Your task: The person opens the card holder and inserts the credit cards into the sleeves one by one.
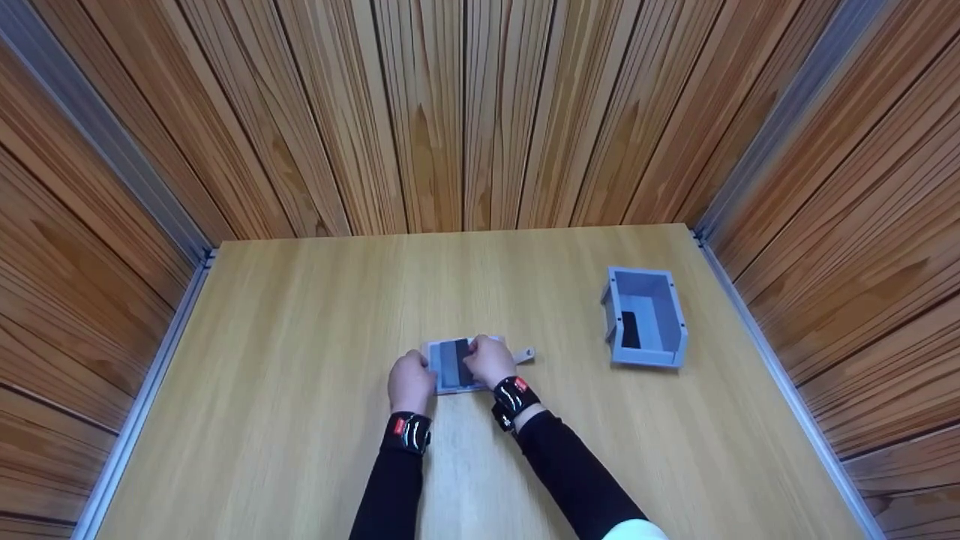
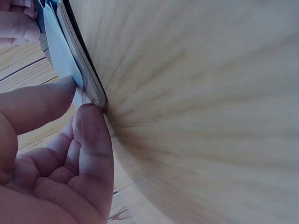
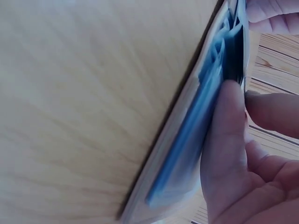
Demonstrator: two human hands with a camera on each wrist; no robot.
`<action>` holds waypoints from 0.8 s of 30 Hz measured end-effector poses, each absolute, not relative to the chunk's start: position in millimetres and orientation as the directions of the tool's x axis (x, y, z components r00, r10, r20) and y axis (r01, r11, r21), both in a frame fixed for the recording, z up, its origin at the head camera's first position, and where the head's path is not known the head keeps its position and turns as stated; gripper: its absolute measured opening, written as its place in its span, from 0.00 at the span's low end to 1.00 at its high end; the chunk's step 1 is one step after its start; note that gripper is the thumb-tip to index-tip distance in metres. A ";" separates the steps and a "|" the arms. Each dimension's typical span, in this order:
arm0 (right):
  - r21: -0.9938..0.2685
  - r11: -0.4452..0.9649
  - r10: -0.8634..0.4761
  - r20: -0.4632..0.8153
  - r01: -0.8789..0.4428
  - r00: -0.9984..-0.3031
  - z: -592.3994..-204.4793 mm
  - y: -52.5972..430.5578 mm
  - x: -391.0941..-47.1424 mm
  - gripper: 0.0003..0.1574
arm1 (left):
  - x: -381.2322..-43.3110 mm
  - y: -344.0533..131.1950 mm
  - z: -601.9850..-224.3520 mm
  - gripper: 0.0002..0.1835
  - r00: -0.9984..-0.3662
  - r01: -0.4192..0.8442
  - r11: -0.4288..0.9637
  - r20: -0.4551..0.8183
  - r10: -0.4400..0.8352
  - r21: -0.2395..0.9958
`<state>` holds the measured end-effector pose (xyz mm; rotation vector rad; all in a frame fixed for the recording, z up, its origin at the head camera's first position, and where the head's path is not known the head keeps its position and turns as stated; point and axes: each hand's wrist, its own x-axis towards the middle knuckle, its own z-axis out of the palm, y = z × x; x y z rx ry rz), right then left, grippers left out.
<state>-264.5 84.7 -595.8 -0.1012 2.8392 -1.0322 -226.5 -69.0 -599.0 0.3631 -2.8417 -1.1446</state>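
Note:
A pale wallet (image 1: 448,367) with blue inner panels and a dark band lies spread on the table in front of me. My left hand (image 1: 412,381) pinches its left edge between thumb and fingertips; in the left wrist view, the wallet's rounded corner (image 2: 96,93) sits between them. With thumb and forefinger, my right hand (image 1: 491,361) pinches the dark inner panel near the middle. The right wrist view shows one finger (image 3: 226,121) reaching into the gap beside the blue pockets (image 3: 187,130). A short strap (image 1: 525,355) with a round end sticks out to the right.
At the right rear of the wooden table (image 1: 300,315) stands a grey-blue open bin (image 1: 649,358). A flat black piece (image 1: 630,330) lies inside it, against its left wall. Wood-plank walls (image 1: 420,112) enclose the back and both sides.

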 end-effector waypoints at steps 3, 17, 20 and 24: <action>-0.638 0.770 -0.112 -0.086 -0.031 -0.990 -595.2 82.2 -263.1 0.10 | -227.1 -69.0 -598.4 0.07 -0.969 -0.209 0.691 -0.053 -0.239 0.692; -0.571 0.814 -0.178 -0.075 -0.104 -0.981 -592.1 74.0 -257.4 0.16 | -226.5 -67.1 -596.5 0.06 -0.963 -0.235 0.672 -0.074 -0.259 0.702; -0.557 0.816 -0.210 -0.035 -0.156 -0.977 -591.7 74.4 -256.4 0.15 | -226.4 -67.3 -596.5 0.06 -0.965 -0.221 0.675 -0.057 -0.257 0.704; -0.546 0.806 -0.257 0.021 -0.227 -0.966 -591.8 76.4 -254.9 0.12 | -226.5 -67.5 -597.1 0.07 -0.967 -0.211 0.682 -0.050 -0.248 0.700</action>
